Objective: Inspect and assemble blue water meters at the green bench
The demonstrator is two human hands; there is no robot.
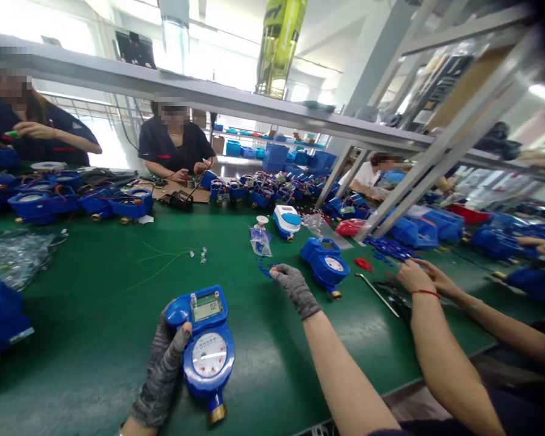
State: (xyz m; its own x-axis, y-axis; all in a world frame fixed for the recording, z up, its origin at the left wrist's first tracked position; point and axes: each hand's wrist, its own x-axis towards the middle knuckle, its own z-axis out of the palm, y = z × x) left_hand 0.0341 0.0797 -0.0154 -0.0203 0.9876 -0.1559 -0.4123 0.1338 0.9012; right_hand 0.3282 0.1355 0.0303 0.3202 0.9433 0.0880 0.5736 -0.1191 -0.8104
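Note:
In a grey fingerless glove, my left hand (166, 354) grips a blue water meter (209, 354) by its upper left side, thumb on the front. The meter has a small display, a round white dial and a brass threaded end pointing toward me. My right hand (295, 289), gloved the same way, is stretched forward over the green table with its fingertips pinched together. Small blue pieces (264, 266) lie right at those fingertips; whether one is between them, I cannot make out. A second blue water meter (326, 264) stands just right of this hand.
Beyond my right hand lie a small plastic bag (260, 241) and a white-and-blue meter (286, 221). A co-worker's hands (420, 278) work at the right, near a metal rod (376, 295). Clear plastic bags (16, 257) lie left. A shelf (236, 100) crosses above.

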